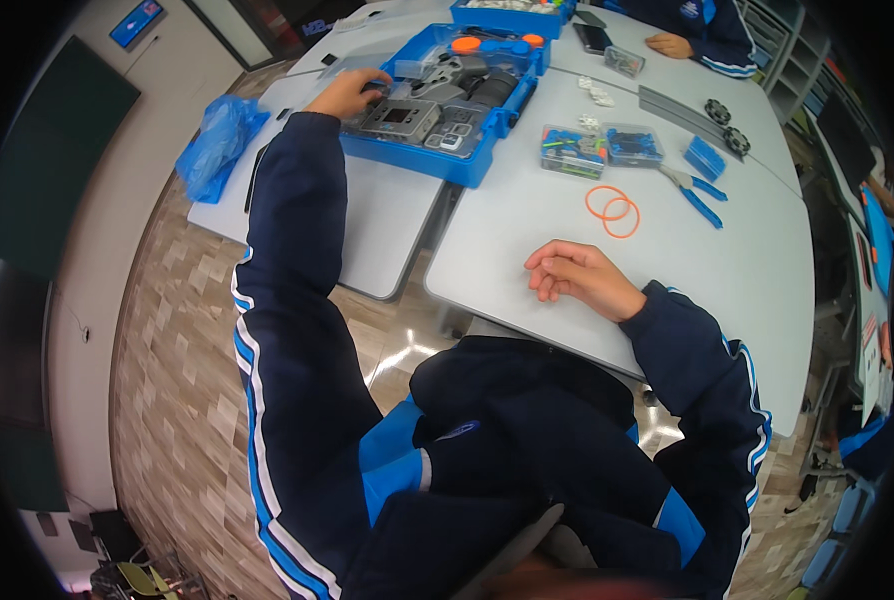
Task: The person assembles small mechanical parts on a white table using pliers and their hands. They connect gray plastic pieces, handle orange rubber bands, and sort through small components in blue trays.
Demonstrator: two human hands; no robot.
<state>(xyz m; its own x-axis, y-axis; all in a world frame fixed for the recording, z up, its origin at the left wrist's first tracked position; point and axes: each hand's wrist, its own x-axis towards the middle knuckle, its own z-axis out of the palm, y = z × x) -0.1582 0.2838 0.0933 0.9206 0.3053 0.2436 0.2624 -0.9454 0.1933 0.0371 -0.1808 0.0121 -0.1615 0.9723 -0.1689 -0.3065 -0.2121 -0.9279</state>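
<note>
My left hand [352, 95] reaches over the left side of a blue storage box [477, 165]. Its fingers are bent at a dark part in the box, and what they grip is partly hidden. Just right of it lies a grey controller block [400, 119] with a small screen. Grey motors and cables [492, 88] fill the space behind. My right hand [582, 277] rests near the table's front edge, fingers loosely curled and slightly apart, with nothing visible in it. Two orange rubber rings [612, 212] lie beyond the right hand, beside blue-handled pliers [702, 200].
Clear parts boxes [574, 150] and blue connector pieces [705, 158] stand at mid-table. Behind them are a grey rail [682, 112] and dark wheels [736, 140]. A blue plastic bag [222, 145] hangs at the left edge. Across the table rests another person's hand [670, 46].
</note>
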